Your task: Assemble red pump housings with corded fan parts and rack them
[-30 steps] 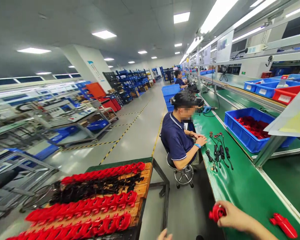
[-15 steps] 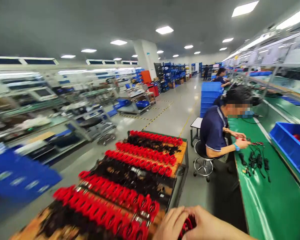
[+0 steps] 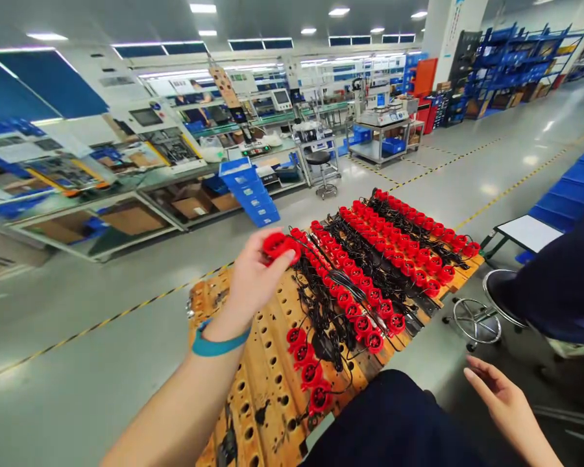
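Note:
My left hand (image 3: 250,282), with a teal band at the wrist, is closed round a red round plastic housing (image 3: 281,248). It holds this above the far left side of a wooden board (image 3: 267,379) with rows of holes. Beside it, red housings (image 3: 353,311) of the same look stand in several rows, black cables (image 3: 324,324) lying between them. A short row of red housings (image 3: 311,373) sits nearer to me. At the lower right, my right hand (image 3: 503,395) is open and empty, fingers stretched out, apart from the board.
A round stool (image 3: 481,324) on castors stands right of the board, with a person in dark clothing (image 3: 564,279) there. Stacked blue bins (image 3: 250,191) stand on the floor beyond. Workbenches (image 3: 175,220) line the far side. A white-topped small table (image 3: 530,232) is at right.
The view has swung left, away from the green bench. My hands, together round a red part before, are now apart: the left holds a red housing over the board, the right is empty.

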Available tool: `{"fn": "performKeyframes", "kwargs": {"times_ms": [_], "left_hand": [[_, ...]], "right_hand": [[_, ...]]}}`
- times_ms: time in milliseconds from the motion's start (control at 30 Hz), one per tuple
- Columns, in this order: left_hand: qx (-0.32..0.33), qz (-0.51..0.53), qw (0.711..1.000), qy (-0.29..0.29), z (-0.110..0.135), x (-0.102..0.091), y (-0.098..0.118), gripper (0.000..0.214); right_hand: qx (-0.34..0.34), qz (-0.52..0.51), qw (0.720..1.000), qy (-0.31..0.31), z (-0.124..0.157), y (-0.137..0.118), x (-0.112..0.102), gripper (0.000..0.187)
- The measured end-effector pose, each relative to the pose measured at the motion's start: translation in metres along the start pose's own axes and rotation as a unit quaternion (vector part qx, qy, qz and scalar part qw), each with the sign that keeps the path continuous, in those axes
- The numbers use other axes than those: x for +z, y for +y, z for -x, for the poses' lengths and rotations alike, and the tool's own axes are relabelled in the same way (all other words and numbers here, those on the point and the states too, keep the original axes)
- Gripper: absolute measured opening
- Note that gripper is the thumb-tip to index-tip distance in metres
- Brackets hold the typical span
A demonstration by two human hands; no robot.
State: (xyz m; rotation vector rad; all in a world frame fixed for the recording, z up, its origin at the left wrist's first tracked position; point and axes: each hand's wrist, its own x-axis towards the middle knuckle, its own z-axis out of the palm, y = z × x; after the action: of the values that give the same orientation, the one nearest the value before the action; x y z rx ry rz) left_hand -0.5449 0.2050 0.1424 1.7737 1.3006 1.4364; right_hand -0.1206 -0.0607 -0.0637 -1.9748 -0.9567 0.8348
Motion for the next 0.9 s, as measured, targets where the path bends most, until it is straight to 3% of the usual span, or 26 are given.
{"fn": "performKeyframes", "kwargs": {"times_ms": [100,200,400,500,633,900], "left_hand": [[-0.011,0.006,0.999,0.051,-0.008,-0.018,-0.025,0.06],[-0.049,-0.024,0.996,0.07,0.005,-0.024,-0.068,0.058],[-0.222,-0.02,0.974,-0.034,0.076,-0.023,-0.187,0.063],[-0.277,-0.031,0.958,-0.074,0.114,-0.024,-0.226,0.066],[-0.318,-0.023,0.939,-0.125,0.138,-0.025,-0.25,0.065],[-0.347,-0.007,0.924,-0.163,0.131,-0.028,-0.261,0.071]], "right_hand": [[0.018,0.014,1.0,0.011,0.006,0.016,0.001,0.064],[0.048,0.028,0.998,0.005,0.008,0.028,-0.002,0.065],[0.092,0.044,0.995,0.017,0.009,0.052,-0.01,0.073],[0.106,0.063,0.992,0.01,0.012,0.061,-0.012,0.076],[0.094,0.082,0.992,0.012,0.015,0.063,-0.014,0.072],[0.023,0.115,0.993,0.002,0.008,0.075,-0.011,0.065]]}}
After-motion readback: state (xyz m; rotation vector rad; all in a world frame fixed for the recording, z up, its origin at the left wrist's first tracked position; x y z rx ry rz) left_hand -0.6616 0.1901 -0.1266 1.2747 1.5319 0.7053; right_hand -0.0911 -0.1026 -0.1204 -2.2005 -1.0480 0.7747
